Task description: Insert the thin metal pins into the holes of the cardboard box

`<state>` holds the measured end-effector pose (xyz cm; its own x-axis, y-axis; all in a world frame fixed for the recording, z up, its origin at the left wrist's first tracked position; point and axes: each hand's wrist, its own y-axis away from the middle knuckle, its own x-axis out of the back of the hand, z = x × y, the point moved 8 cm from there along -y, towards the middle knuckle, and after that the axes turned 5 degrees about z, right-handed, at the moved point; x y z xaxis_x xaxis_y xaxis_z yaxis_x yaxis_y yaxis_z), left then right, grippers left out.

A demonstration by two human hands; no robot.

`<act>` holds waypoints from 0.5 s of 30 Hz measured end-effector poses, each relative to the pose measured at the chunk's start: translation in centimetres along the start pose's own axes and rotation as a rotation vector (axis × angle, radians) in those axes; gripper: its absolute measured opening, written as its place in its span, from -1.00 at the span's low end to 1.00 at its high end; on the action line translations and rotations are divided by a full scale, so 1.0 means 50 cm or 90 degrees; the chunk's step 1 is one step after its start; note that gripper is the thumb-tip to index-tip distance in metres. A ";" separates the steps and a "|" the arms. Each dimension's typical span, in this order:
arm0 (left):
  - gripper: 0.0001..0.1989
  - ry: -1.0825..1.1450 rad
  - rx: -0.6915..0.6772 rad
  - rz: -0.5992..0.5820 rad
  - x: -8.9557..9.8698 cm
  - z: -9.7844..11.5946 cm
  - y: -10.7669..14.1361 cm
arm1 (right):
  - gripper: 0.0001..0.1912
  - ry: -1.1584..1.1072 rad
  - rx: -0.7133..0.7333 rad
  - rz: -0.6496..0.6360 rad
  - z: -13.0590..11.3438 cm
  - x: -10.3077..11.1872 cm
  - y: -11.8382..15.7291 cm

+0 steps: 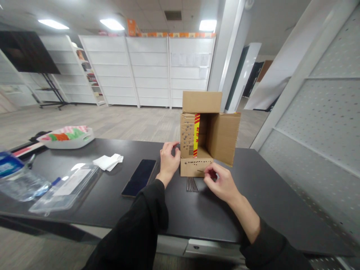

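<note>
An opened cardboard box (224, 135) stands on the black table, its flaps spread. Many round grey dots, like nail heads, mark its left flap (186, 140), and small dark holes run along the lower flap (194, 169). My right hand (221, 180) pinches a thin dark nail (200, 171) between thumb and fingertips, its tip pointing left in front of the lower flap. My left hand (169, 159) is beside the box's left side, thumb and index finger apart and fingers curved; whether it touches the cardboard I cannot tell. Below the flap, several nails (192, 184) lie in a row.
Left of my left hand lies a phone (140, 177), then white tissue (108, 161). Farther left are a clear plastic case (66, 189), a water bottle (21, 180) and a white tray (67, 143) with colourful contents. A perforated panel (317, 123) rises along the right.
</note>
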<state>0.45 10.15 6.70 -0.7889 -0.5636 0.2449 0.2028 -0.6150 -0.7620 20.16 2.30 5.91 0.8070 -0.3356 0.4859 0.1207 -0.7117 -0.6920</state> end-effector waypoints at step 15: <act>-0.74 -0.005 0.015 -0.012 -0.001 0.000 0.001 | -0.86 0.013 -0.007 -0.228 -0.017 -0.027 0.072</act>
<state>0.50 10.16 6.63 -0.7884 -0.5558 0.2637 0.2020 -0.6386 -0.7425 18.99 -0.35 3.21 0.7029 -0.0749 0.7073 0.3878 -0.7933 -0.4694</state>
